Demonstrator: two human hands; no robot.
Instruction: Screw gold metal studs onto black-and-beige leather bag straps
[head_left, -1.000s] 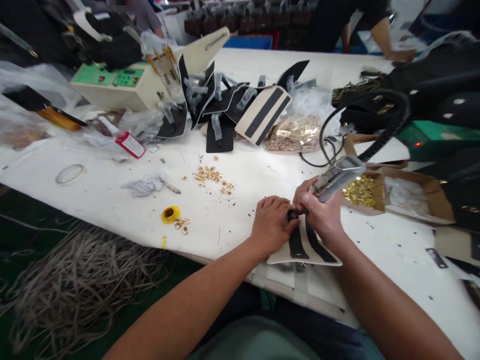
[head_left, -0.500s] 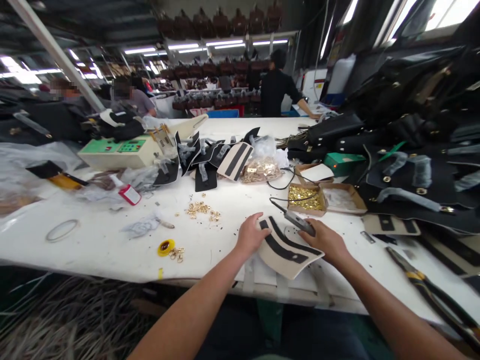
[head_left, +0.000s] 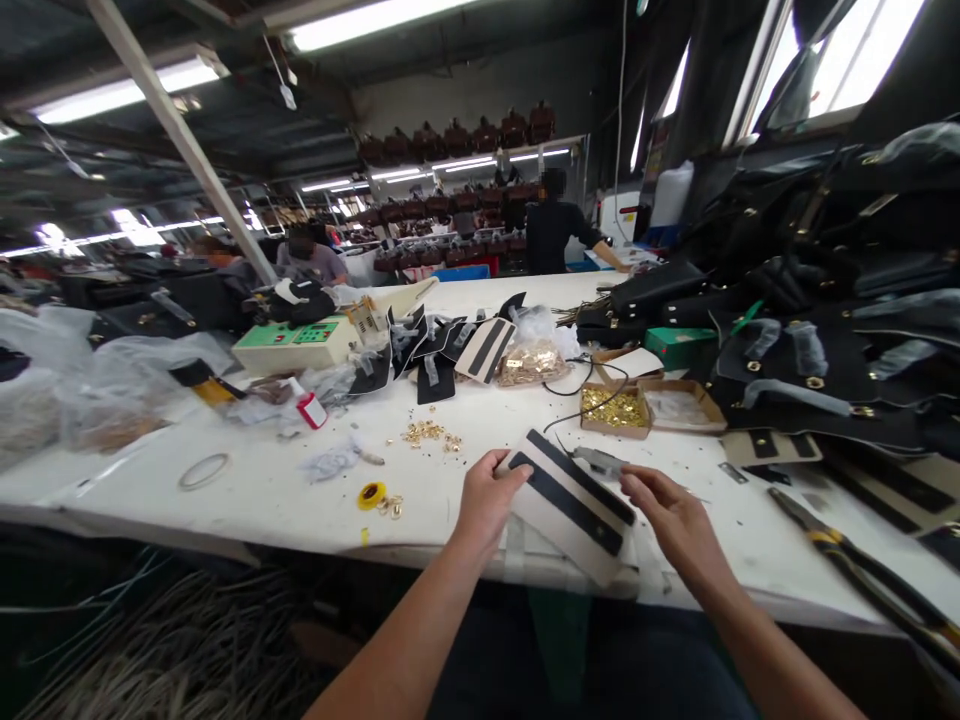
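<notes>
My left hand (head_left: 484, 500) grips the left end of a beige flap panel (head_left: 574, 540) with two black strips, thumb on top. The panel is tilted above the table's front edge, and a small dark spot shows near the lower strip's right end. Just behind the panel lies a slim grey hand tool (head_left: 600, 460) with a black cord. My right hand (head_left: 671, 515) is beside the tool's right end, its fingers loosely bent and apart with nothing in them. Whether a fingertip still touches the tool I cannot tell.
On the white table (head_left: 262, 510) lie gold fittings (head_left: 431, 432), a yellow tape roll (head_left: 371, 495) and a red bottle (head_left: 309, 408). Cardboard boxes (head_left: 615, 408) hold small gold parts. Large pliers (head_left: 832, 545) lie at right, near stacked black bags (head_left: 817, 370). A person (head_left: 555, 230) stands beyond.
My right hand has let go of the grey tool, which now lies on the table. The panel has turned and flattened in my left hand. The camera view has tipped upward.
</notes>
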